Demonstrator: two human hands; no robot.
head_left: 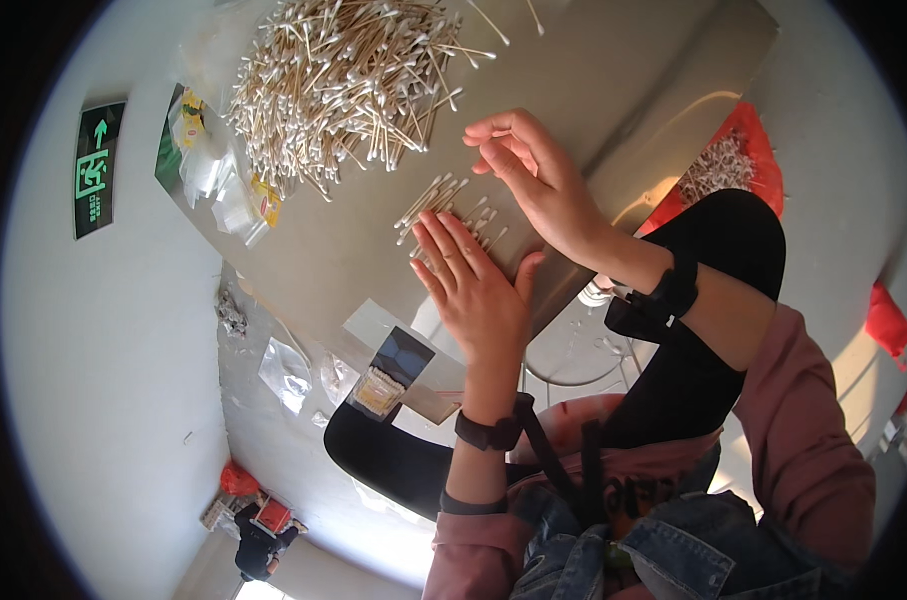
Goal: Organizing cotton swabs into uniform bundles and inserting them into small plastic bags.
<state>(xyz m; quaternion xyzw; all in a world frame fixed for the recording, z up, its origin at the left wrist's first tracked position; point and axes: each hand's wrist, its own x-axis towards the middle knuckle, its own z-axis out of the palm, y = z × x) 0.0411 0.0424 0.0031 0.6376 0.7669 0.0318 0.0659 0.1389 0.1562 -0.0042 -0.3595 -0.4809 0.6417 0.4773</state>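
The tabletop (614,80) is a plain grey-brown sheet, with a strip of sunlight near its right edge, well to the right of the heap (344,90) of swabs. Beyond the heap's left side rises a pale wall (54,300) with a green-and-black sign (99,170). Far to the near left of the heap, across the room, is another person (257,545) in dark clothes, beside a red bag (239,478).

Clear packets (214,170) with yellow marks lie just left of the heap. Well to its right, past the tabletop's edge, is a red sack (739,165) holding more swabs. On the near side, down toward the person's knee, a case (379,390) of packed swabs shows (what it rests on I cannot tell), and clear bags (286,375) lie on the floor left of it.

The small batch (436,200) of swabs is on the tabletop, just off the heap's near right side. Its sticks lie roughly parallel, their long axis slanting from near left to far right, passing the heap's right flank; a few fan out.

The left hand (471,290) lies over the batch, hiding part of it, its grip flat with thumb spread. The right hand (544,190) hangs right of the heap, fingers loosely curved, its grip parted (nothing visible between thumb and fingers).
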